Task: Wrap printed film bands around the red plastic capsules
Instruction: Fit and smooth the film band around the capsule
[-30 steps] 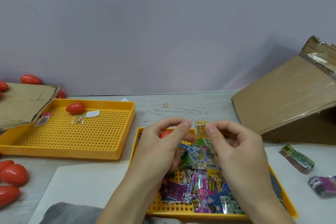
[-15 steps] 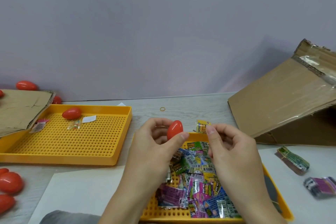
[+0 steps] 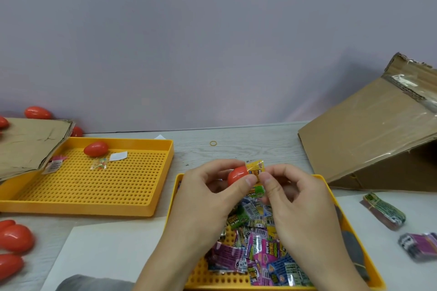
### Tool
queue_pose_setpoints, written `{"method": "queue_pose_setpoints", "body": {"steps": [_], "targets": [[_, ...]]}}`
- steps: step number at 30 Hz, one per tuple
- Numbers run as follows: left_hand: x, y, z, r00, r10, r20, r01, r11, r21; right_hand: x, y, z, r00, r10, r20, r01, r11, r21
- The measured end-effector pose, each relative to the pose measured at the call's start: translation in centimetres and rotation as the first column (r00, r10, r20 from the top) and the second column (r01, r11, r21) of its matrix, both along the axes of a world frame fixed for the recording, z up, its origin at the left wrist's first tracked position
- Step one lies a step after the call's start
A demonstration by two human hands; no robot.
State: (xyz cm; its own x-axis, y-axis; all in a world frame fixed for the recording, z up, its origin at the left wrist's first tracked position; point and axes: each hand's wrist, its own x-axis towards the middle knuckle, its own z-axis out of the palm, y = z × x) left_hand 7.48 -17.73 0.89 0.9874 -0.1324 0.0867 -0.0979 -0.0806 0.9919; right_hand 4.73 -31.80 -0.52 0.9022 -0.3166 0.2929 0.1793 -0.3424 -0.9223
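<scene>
- Left hand (image 3: 208, 194) is up over the far edge of the near yellow tray (image 3: 331, 198), thumb and fingers pinched on a red capsule (image 3: 236, 175), holding it sideways.
- Right hand (image 3: 293, 198) comes in from 3 o'clock of the capsule, fingertips pinching a yellow printed film band (image 3: 255, 168) that's pressed against the capsule's right end. Can't tell how far around it goes, the thumbs cover that bit.
- Right under the hands the near tray holds a messy pile of film bands (image 3: 257, 243) in green, pink, blue and yellow. Too many overlapping to count, and the wrists block part of it.
- At 9 o'clock sits a second yellow perforated tray (image 3: 151, 172) with one red capsule (image 3: 95, 149), a white slip (image 3: 118, 156) and a couple of small packets.
- Loose red capsules: three at the far left around a cardboard sheet (image 3: 30, 146), and three more at 8 o'clock (image 3: 16, 238) on the surface, cut off by the frame.
- At 2 o'clock is a tilted cardboard box flap (image 3: 369, 130); at 4 o'clock, two bundles of bands, one green (image 3: 384, 212), one purple (image 3: 419, 247).
- One small rubber band (image 3: 213, 143) lies at 12 o'clock on the grey surface (image 3: 248, 144).
</scene>
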Motion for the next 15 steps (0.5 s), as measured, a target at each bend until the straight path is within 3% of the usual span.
{"method": "queue_pose_setpoints", "body": {"steps": [8,15], "targets": [[0.11,-0.08,0.07,0.997,0.042,0.065,-0.041,0.999,-0.027,-0.07,0.13,0.15,0.998,0.059,0.0,-0.059,0.995,0.081],[-0.34,-0.42,0.28,0.983,-0.092,0.157,0.091,0.996,0.011,-0.23,0.15,0.6,0.999,0.026,0.037,-0.03,0.994,0.11]]}}
